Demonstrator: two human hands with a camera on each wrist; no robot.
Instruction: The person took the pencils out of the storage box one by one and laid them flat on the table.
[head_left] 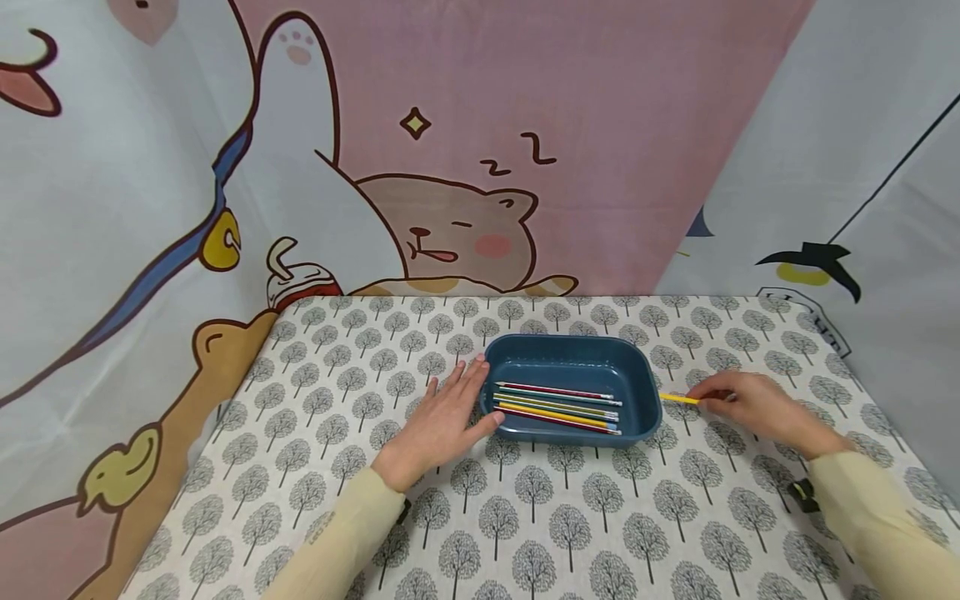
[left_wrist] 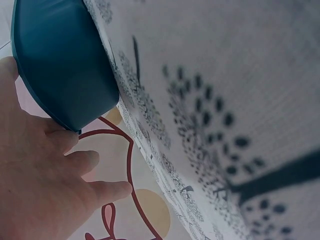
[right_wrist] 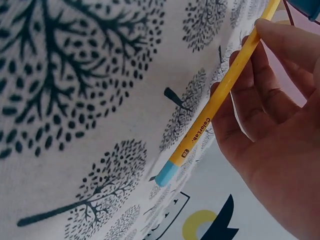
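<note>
A dark blue tray [head_left: 577, 352] with rounded corners sits on the table, several pencils [head_left: 558, 408] lying lengthwise in it. At the tray's left end, my left hand [head_left: 442, 421] rests on the rim with thumb and fingers spread. My right hand [head_left: 757, 408] pinches a yellow pencil [head_left: 678, 398] just right of the tray, its far end close to the tray's right wall. The right wrist view shows this yellow pencil [right_wrist: 220, 95] between thumb and fingers, its light blue end pointing back toward the wrist. In the left wrist view, fingers touch the tray's outer edge [left_wrist: 65, 65].
A white cloth [head_left: 570, 525] printed with grey trees covers the table. Behind and at both sides hang curtains [head_left: 615, 167] with cartoon animals, meeting the table's far edge.
</note>
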